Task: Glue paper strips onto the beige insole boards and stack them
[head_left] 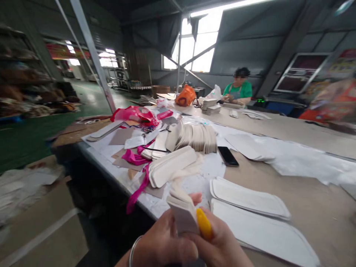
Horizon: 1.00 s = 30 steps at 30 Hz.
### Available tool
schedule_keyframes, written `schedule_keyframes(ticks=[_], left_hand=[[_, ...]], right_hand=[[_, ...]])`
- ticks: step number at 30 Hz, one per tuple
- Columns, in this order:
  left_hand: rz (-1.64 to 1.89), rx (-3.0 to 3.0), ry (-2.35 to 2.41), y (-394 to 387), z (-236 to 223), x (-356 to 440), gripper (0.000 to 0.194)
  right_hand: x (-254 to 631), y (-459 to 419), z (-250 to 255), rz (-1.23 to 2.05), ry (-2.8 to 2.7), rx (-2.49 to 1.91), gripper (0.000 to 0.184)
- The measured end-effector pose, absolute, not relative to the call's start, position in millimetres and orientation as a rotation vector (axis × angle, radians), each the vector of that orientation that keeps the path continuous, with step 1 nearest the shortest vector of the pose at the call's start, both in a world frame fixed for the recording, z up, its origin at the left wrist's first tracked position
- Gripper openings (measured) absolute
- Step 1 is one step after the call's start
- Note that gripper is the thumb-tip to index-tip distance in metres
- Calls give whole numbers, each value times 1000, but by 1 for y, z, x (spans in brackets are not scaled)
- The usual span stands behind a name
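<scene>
Hands (164,241) (222,237), pale stack (184,217) between them (yellow object (204,224) beside)

Off-white layered stack (184,215), roughly upright, just beside rounded yellow object (204,224)

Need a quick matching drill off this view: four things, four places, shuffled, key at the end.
Things
1. phone
2. bracelet
3. yellow object
4. orange bag

Places
A. held in the right hand
B. in the background, left of the person in green
C. lying flat beside the long row of pale pieces
D. around the wrist of the left hand

Pairs: 1-C, 2-D, 3-A, 4-B
</scene>
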<state>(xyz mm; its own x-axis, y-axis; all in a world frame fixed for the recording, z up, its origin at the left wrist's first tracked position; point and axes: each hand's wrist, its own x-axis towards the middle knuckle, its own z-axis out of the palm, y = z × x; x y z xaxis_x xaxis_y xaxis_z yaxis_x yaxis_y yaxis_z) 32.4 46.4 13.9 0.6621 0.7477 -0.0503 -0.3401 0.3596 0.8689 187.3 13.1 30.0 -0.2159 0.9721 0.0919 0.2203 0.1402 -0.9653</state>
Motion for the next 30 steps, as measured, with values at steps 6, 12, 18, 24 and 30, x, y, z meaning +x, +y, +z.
schedule_keyframes(ticks=[6, 12, 18, 24, 30], left_hand=[[795, 658, 520, 42, 13, 77, 34], [785, 650, 739, 44, 2, 95, 26], [579, 956, 932, 36, -3, 106, 45], [446, 890, 970, 29, -10, 112, 42], [462, 767, 1065, 16, -28, 115, 44]], right_hand=[[202, 4, 25, 1310, -1480, -1194, 22], [241, -8, 14, 815, -1380, -1654, 22], [242, -5, 8, 919, -1090, -1549, 18], [247, -10, -3, 996, -920, -1491, 24], [246, -32, -20, 1022, -790, -1464, 25]])
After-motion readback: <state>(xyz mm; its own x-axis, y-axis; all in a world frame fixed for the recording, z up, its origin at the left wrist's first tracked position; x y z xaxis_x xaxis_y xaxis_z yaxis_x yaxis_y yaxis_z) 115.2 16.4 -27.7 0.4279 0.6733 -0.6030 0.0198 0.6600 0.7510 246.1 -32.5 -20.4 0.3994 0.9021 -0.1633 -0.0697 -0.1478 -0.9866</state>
